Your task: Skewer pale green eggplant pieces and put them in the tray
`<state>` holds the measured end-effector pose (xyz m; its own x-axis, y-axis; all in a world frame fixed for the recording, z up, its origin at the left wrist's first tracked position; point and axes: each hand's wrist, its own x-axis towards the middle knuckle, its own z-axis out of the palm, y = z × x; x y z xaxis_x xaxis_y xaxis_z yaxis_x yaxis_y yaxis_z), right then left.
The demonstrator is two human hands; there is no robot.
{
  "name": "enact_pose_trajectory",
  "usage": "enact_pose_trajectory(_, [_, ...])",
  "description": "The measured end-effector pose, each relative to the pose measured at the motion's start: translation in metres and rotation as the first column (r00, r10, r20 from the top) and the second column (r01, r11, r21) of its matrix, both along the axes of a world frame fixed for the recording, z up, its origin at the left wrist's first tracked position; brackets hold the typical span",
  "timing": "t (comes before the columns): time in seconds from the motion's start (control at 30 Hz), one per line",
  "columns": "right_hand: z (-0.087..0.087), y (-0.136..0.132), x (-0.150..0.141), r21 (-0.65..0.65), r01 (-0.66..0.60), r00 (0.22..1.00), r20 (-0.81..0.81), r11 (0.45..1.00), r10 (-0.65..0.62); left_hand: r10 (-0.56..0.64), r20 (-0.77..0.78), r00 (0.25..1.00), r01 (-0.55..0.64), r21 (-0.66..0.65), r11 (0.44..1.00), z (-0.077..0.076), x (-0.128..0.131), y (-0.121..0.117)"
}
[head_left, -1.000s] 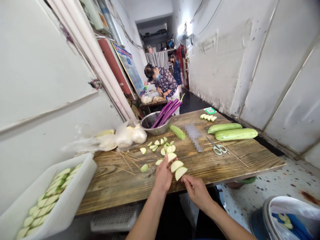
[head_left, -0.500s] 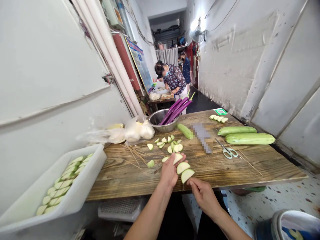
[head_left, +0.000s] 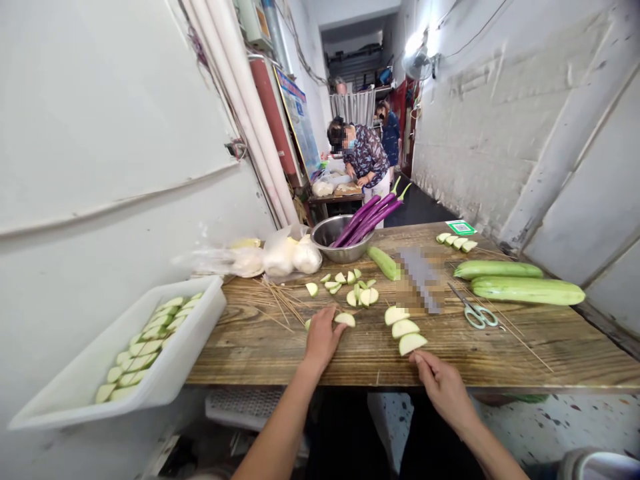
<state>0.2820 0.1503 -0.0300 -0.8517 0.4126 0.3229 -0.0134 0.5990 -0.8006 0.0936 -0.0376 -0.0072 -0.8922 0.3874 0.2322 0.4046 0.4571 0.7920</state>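
My right hand (head_left: 443, 383) pinches the end of a thin skewer that carries three half-round zucchini slices (head_left: 405, 327), held over the table's near side. To its left, my left hand (head_left: 321, 339) is down at the tabletop, thumb and fingers closing on a single zucchini slice (head_left: 345, 320); its fingertips are partly hidden. Another slice shows just left of that hand. Beyond it lies a loose cluster of cut zucchini pieces (head_left: 367, 297). A cut zucchini length (head_left: 384, 263) rests behind them.
Bare skewers (head_left: 280, 300) lie left on the wooden table (head_left: 240, 357). A white tub (head_left: 215, 303) holds skewered slices. Eggplants (head_left: 370, 220) lean in a steel bowl (head_left: 345, 254). Scissors (head_left: 477, 313), a pixelated object and whole zucchinis (head_left: 527, 291) lie right. A person (head_left: 369, 157) works behind.
My left hand has left the skewered slices and moved left to a slice on the table. My right hand still holds the skewer, now farther right in view. The view has shifted.
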Motion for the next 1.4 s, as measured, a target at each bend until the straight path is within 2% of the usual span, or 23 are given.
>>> enact_pose_trajectory(0.07, [0.001,-0.001,-0.003,-0.004,-0.027,1.000,0.006,1.000,0.027,0.041,-0.066,0.997,-0.054,-0.206,0.977,-0.005,-0.007,-0.001])
enact_pose_trajectory(0.1, [0.002,-0.003,-0.004,-0.005,-0.045,0.999,0.015,0.999,0.045,0.043,-0.086,0.995,-0.064,-0.263,0.963,-0.007,-0.008,0.001])
enact_pose_trajectory(0.2, [0.003,-0.005,-0.005,0.003,-0.090,0.995,0.041,0.996,0.090,-0.012,-0.080,0.997,-0.011,-0.283,0.959,-0.007,-0.011,0.009])
enact_pose_trajectory(0.27, [0.004,-0.006,-0.005,0.009,-0.100,0.994,0.054,0.995,0.100,-0.037,-0.037,0.999,0.028,-0.225,0.974,-0.006,-0.014,0.015])
enact_pose_trajectory(0.33, [0.007,-0.006,-0.003,0.011,-0.104,0.993,0.055,0.995,0.103,-0.043,0.031,0.999,0.046,-0.111,0.993,-0.007,-0.016,0.020])
enact_pose_trajectory(0.4, [0.010,-0.009,-0.002,0.005,-0.110,0.992,0.055,0.994,0.110,-0.065,0.144,0.987,0.054,0.079,0.995,-0.010,-0.016,0.024])
enact_pose_trajectory(0.43, [0.011,-0.011,-0.002,0.000,-0.115,0.992,0.056,0.993,0.115,-0.077,0.216,0.973,0.034,0.196,0.980,-0.011,-0.015,0.027])
enact_pose_trajectory(0.5, [0.014,-0.016,0.000,-0.005,-0.132,0.989,0.064,0.991,0.132,-0.091,0.377,0.922,-0.084,0.424,0.902,-0.011,-0.011,0.031])
enact_pose_trajectory(0.6, [0.016,-0.024,0.000,0.005,-0.166,0.984,0.064,0.986,0.166,-0.159,0.609,0.777,-0.345,0.623,0.702,-0.005,-0.004,0.034])
enact_pose_trajectory(0.7, [0.017,-0.029,0.000,0.010,-0.190,0.980,0.068,0.982,0.189,-0.329,0.710,0.622,-0.487,0.680,0.548,0.004,-0.001,0.034])
enact_pose_trajectory(0.8, [0.017,-0.033,0.000,-0.003,-0.214,0.974,0.075,0.977,0.213,-0.391,0.763,0.514,-0.602,0.646,0.469,0.008,-0.004,0.033])
enact_pose_trajectory(0.97, [0.016,-0.037,0.000,-0.004,-0.247,0.964,0.104,0.969,0.246,-0.400,0.821,0.407,-0.658,0.567,0.495,0.007,-0.009,0.032])
enact_pose_trajectory(1.1, [0.016,-0.039,-0.003,0.018,-0.268,0.959,0.106,0.963,0.265,-0.403,0.838,0.368,-0.679,0.539,0.499,0.012,-0.010,0.033])
enact_pose_trajectory(1.4, [0.014,-0.045,-0.001,-0.021,-0.282,0.955,0.086,0.959,0.283,-0.413,0.866,0.283,-0.695,0.482,0.534,0.020,-0.004,0.031])
